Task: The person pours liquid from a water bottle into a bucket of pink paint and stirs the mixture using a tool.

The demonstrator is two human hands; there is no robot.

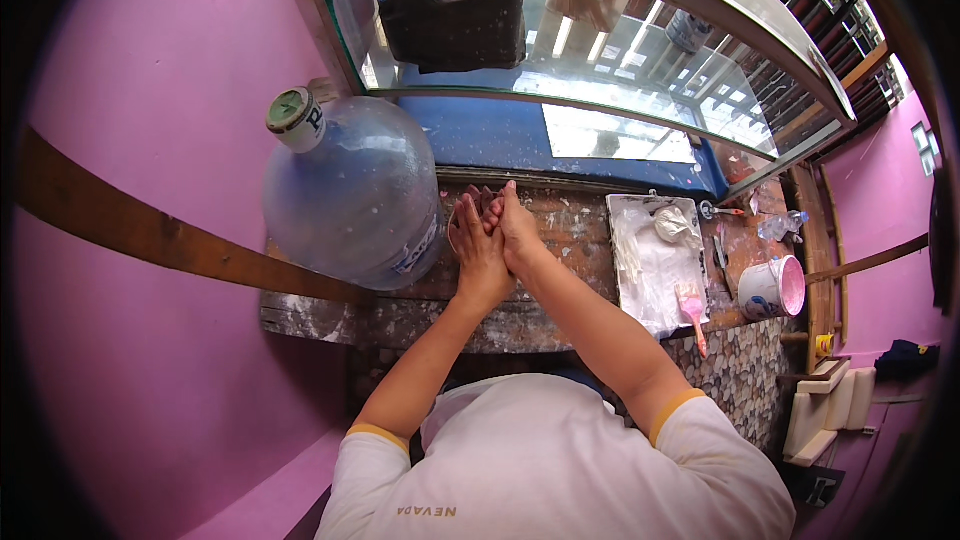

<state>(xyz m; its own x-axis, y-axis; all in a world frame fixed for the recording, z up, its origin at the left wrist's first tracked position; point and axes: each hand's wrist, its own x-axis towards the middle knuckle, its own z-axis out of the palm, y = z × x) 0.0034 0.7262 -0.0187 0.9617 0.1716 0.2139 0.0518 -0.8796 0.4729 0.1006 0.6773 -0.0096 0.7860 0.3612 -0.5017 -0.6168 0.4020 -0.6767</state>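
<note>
My left hand (482,258) and my right hand (517,228) meet over the wooden table, close to the big water jug (350,185). Their palms face each other, and the fingers are bent in around a small dark reddish-brown thing (484,192). Only its crinkled-looking edge shows beyond the fingertips, so its kind cannot be made out. The translucent blue jug with a green-topped cap stands upright just left of my left hand. Beneath my hands lies the worn, paint-spattered table top (560,210).
A glass display case (570,90) rises at the back, with a dark bag (455,20) inside. To the right lie a paint tray (655,270) with crumpled plastic, a paintbrush (692,310), a scraper-like tool (722,260), a paint bucket (772,290) and a plastic bottle (782,226).
</note>
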